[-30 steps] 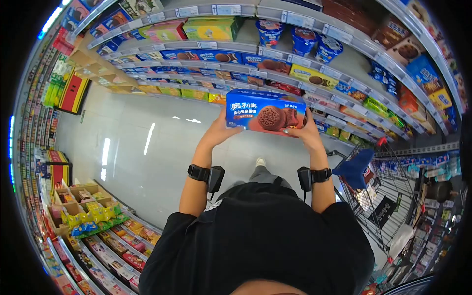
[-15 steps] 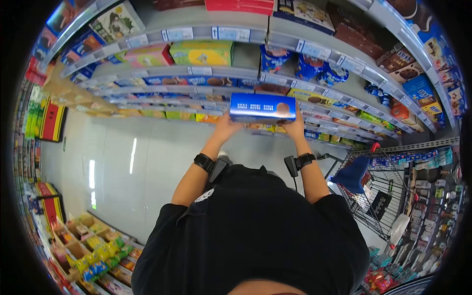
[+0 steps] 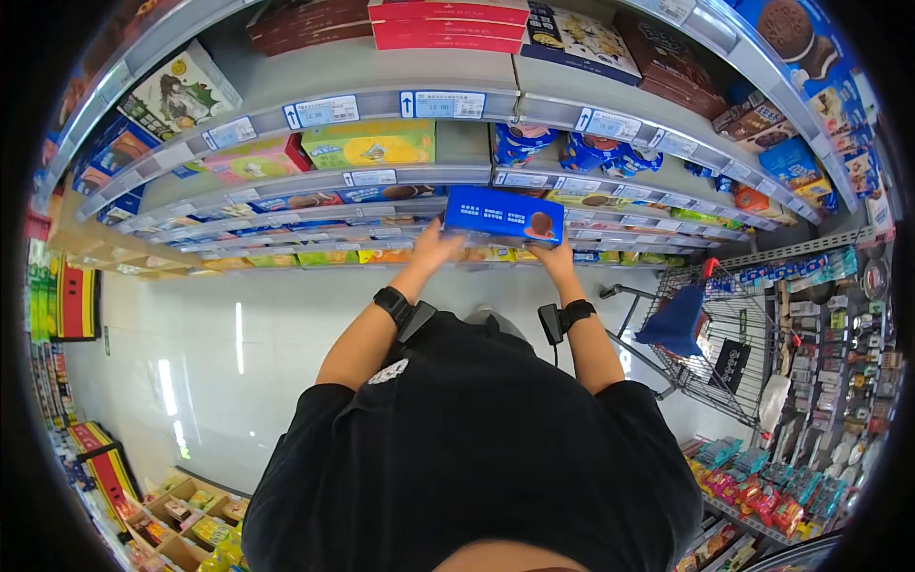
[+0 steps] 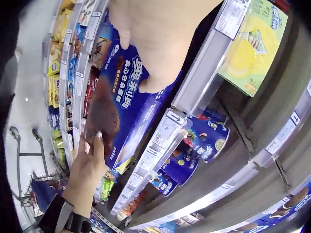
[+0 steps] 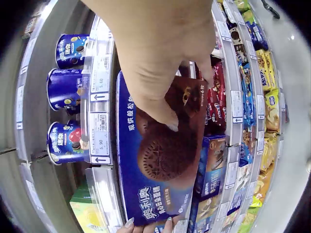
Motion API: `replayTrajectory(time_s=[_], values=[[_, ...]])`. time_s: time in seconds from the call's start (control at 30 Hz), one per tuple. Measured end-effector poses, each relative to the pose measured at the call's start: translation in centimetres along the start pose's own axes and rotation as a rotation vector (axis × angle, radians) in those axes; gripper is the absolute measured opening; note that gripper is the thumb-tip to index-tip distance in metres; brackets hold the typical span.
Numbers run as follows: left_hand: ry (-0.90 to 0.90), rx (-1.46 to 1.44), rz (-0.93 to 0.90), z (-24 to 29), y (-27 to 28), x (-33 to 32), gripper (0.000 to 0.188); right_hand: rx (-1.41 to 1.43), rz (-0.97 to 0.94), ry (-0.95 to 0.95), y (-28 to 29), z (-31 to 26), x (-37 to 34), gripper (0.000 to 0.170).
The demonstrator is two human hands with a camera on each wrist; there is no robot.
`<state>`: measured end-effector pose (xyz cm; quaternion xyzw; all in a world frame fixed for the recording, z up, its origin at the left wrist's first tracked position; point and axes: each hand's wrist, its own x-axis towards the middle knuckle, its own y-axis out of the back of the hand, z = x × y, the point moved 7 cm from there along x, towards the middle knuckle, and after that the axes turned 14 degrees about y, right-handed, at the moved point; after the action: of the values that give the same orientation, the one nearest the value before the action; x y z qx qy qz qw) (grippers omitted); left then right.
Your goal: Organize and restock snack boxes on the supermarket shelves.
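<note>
A blue box (image 3: 503, 215) with a chocolate cookie picture is held up in front of the shelves, between both hands. The left hand (image 3: 435, 250) grips its left end and the right hand (image 3: 555, 257) its right end. In the left wrist view the left hand (image 4: 154, 41) lies over one end of the box (image 4: 127, 109), with the right hand (image 4: 90, 162) at the other. The right wrist view shows the right hand's (image 5: 158, 58) thumb on the printed front of the box (image 5: 165, 160); the left hand's fingertips (image 5: 153, 227) show at the far end.
Shelves (image 3: 381, 71) with price labels hold boxes, blue cups (image 3: 522, 143) and packets. A wire shopping cart (image 3: 729, 357) with a blue cloth (image 3: 675, 319) stands at the right. Smooth floor (image 3: 210, 353) lies left of the person, and a snack display (image 3: 186, 515) is at lower left.
The box has tipped, so its plain blue side now faces the head camera instead of the cookie front. The head view has shifted, bringing more upper shelf into sight. Both hands still hold the box.
</note>
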<state>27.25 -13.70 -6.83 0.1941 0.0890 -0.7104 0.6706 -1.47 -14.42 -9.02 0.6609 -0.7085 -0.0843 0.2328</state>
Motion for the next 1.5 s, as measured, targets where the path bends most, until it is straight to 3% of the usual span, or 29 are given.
replayTrajectory(time_s=[0.1,0.3,0.4,0.5,0.6,0.7,0.8,0.9,1.0,1.2,1.4,1.5], values=[[0.04,-0.056,-0.016,1.7,-0.1,0.0,0.061,0.003,-0.067,-0.033,-0.4,0.8,1.7,0.09],[-0.091,0.053,0.133,0.9,0.0,2.8,0.057,-0.029,-0.045,-0.004,-0.3,1.7,4.4,0.092],[-0.071,0.003,0.117,1.3,-0.2,2.5,0.058,0.016,-0.012,0.115,-0.6,3.3,6.2,0.07],[-0.132,0.088,0.177,0.2,-0.3,3.9,0.057,-0.065,-0.011,-0.062,-0.2,4.7,6.7,0.066],[-0.082,0.133,0.211,0.3,-0.1,4.0,0.054,-0.005,0.019,0.09,-0.4,3.5,7.1,0.064],[-0.053,0.186,0.17,0.6,-0.2,3.9,0.056,0.052,-0.017,-0.079,-0.4,4.0,6.7,0.076],[-0.158,0.352,0.272,1.6,-0.2,4.0,0.052,-0.008,0.013,-0.059,0.0,3.2,6.6,0.071],[-0.228,0.413,0.341,2.2,-0.1,4.1,0.054,0.005,0.005,-0.104,-0.3,2.9,6.4,0.067],[-0.16,0.443,0.215,2.2,0.0,4.9,0.076,0.029,0.024,-0.129,-0.3,2.7,6.3,0.061],[-0.115,0.456,0.24,2.8,0.2,5.0,0.078,-0.02,0.113,-0.023,0.5,1.2,6.4,0.066],[-0.167,0.461,0.234,3.3,-0.2,4.6,0.08,0.092,0.018,-0.132,0.0,0.7,6.2,0.056],[-0.114,0.446,0.253,2.0,0.4,4.9,0.081,-0.021,-0.03,0.053,0.4,-0.9,5.8,0.053]])
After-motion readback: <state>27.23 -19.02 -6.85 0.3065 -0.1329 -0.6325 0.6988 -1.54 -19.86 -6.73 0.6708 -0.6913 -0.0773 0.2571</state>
